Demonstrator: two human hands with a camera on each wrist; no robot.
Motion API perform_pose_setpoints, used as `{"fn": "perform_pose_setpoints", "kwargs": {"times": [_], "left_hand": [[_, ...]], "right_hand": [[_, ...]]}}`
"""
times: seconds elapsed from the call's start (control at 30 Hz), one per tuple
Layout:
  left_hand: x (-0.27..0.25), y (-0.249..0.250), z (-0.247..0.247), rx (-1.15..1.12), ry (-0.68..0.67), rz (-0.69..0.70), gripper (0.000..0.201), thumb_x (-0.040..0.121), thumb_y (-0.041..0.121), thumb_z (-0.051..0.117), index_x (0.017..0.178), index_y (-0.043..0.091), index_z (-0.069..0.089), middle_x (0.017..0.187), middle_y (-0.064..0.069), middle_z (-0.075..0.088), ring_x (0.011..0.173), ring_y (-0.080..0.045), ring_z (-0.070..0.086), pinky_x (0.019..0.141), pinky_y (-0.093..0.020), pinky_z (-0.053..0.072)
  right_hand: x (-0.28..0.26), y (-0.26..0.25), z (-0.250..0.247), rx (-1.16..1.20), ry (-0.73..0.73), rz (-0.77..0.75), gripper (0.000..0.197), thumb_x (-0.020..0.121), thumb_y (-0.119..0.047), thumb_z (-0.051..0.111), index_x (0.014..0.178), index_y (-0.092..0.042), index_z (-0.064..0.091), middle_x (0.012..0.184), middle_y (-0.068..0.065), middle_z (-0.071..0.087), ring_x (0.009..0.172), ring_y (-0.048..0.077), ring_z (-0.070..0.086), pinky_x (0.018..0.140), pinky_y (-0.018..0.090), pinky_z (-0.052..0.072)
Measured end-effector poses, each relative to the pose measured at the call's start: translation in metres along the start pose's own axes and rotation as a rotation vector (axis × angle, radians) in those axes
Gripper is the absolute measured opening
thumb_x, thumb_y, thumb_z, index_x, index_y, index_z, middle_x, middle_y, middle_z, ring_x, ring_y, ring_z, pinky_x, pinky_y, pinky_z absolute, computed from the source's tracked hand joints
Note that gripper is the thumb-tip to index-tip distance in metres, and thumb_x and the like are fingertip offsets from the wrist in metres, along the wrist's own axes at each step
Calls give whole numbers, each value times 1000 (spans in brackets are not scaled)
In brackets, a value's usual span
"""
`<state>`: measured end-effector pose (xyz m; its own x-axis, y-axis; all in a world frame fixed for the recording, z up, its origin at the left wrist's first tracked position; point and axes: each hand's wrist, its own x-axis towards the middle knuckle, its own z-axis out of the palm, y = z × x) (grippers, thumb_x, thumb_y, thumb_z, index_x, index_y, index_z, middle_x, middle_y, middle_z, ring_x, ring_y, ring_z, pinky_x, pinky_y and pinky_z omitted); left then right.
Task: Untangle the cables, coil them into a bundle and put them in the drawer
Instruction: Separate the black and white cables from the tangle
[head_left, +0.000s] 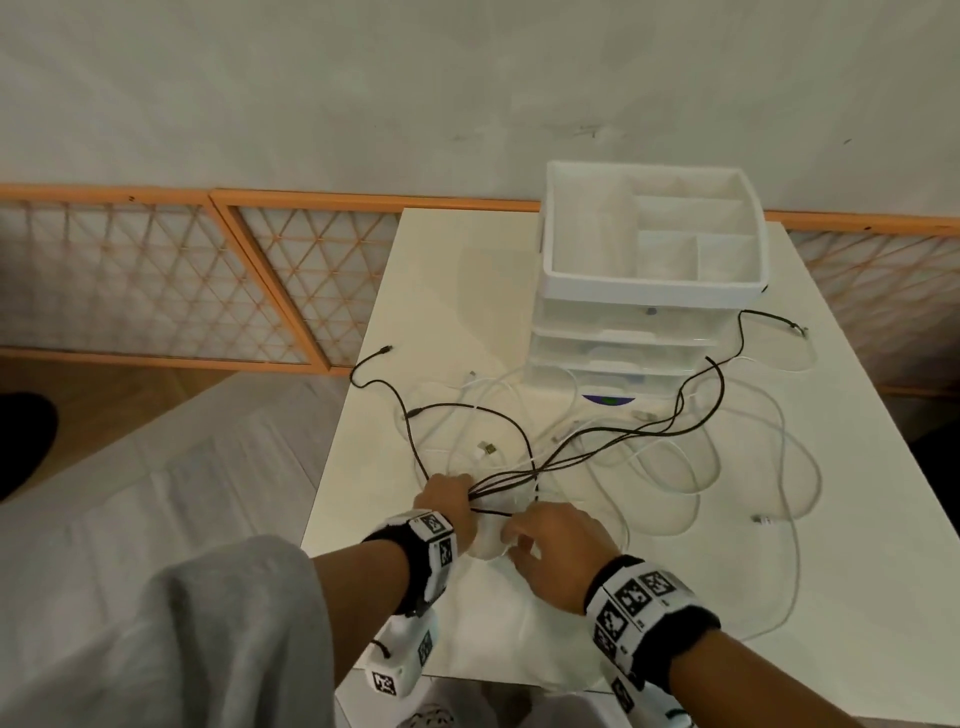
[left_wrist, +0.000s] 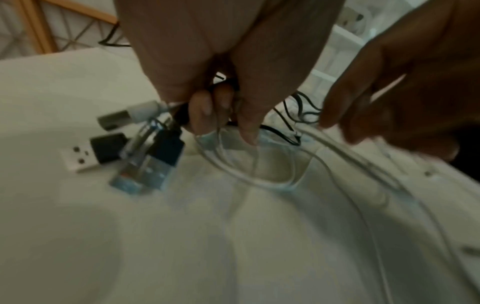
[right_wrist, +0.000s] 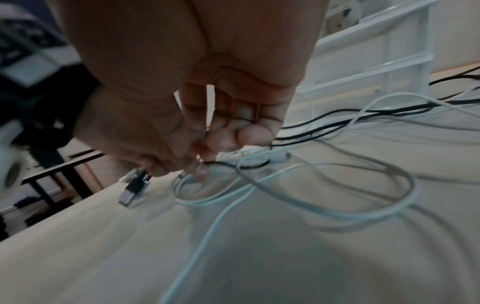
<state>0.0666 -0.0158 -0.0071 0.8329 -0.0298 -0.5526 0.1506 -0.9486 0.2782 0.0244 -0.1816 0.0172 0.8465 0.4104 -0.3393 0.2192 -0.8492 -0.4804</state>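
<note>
Black cables (head_left: 613, 441) and white cables (head_left: 727, 467) lie tangled across the white table (head_left: 857, 597), in front of the drawer unit (head_left: 623, 353). My left hand (head_left: 451, 496) grips a bunch of cable ends near the table's front. In the left wrist view its curled fingers (left_wrist: 200, 111) hold black and white strands, and USB plugs (left_wrist: 78, 158) stick out to the left. My right hand (head_left: 550, 538) is close beside it. Its fingertips (right_wrist: 221, 142) pinch a thin strand where a white loop (right_wrist: 311, 185) begins.
The drawer unit's drawers look closed, and a divided white tray (head_left: 654, 283) sits on top. Loose cable ends reach the table's left edge (head_left: 384, 351) and right side (head_left: 761, 518). An orange-framed lattice panel (head_left: 156, 275) stands against the wall to the left.
</note>
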Motion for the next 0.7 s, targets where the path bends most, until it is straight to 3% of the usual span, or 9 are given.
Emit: {"fn": "perform_pose_setpoints", "kwargs": {"times": [0.1, 0.2, 0.3, 0.4, 0.53, 0.6, 0.7], "left_hand": [[3, 19, -17, -114, -55, 79, 20, 91, 23, 59, 106, 13, 67, 115, -10, 68, 107, -28, 63, 80, -26, 48], [3, 30, -46, -281, -36, 150, 13, 89, 29, 66, 94, 17, 69, 92, -4, 67, 82, -22, 62, 56, -20, 42], [3, 21, -74, -311, 64, 137, 25, 86, 39, 70, 100, 20, 63, 94, 1, 59, 85, -19, 56, 67, -25, 39], [2, 5, -89, -268, 139, 49, 18, 90, 34, 64, 97, 18, 63, 98, -4, 64, 95, -24, 60, 71, -25, 38], [1, -15, -76, -133, 76, -47, 31, 93, 26, 58, 120, 10, 59, 115, -11, 62, 110, -32, 59, 77, -29, 42], [4, -26, -61, -145, 45, -80, 45, 91, 19, 57, 135, 18, 46, 123, -13, 59, 105, -32, 59, 75, -30, 43], [8, -37, -42, -88, 10, -88, 57, 92, 19, 54, 145, 28, 35, 119, -16, 62, 98, -33, 61, 73, -31, 46]], "right_hand": [[8, -10, 11, -113, -46, 34, 42, 90, -33, 54, 132, -27, 53, 132, 1, 54, 114, 29, 59, 89, 39, 50], [12, -6, 17, -218, -46, 113, 32, 93, -28, 51, 122, -19, 56, 132, 5, 49, 105, 34, 62, 79, 38, 48], [13, 10, 12, -216, -43, 153, 20, 94, -25, 48, 105, -17, 63, 123, 3, 50, 98, 32, 63, 77, 36, 50], [8, 24, 6, -154, -87, 109, 24, 88, -31, 56, 108, -21, 64, 124, -3, 47, 99, 28, 62, 84, 37, 53], [1, 23, 13, -231, -145, 21, 30, 85, -36, 59, 113, -26, 61, 124, -4, 43, 101, 25, 60, 81, 35, 50], [0, 20, 18, -277, -120, 15, 25, 86, -31, 56, 107, -19, 61, 122, -1, 48, 100, 27, 60, 75, 33, 47], [-2, 24, 10, -271, -41, 49, 22, 89, -28, 50, 104, -14, 57, 115, 3, 55, 102, 29, 60, 71, 31, 39]]}}
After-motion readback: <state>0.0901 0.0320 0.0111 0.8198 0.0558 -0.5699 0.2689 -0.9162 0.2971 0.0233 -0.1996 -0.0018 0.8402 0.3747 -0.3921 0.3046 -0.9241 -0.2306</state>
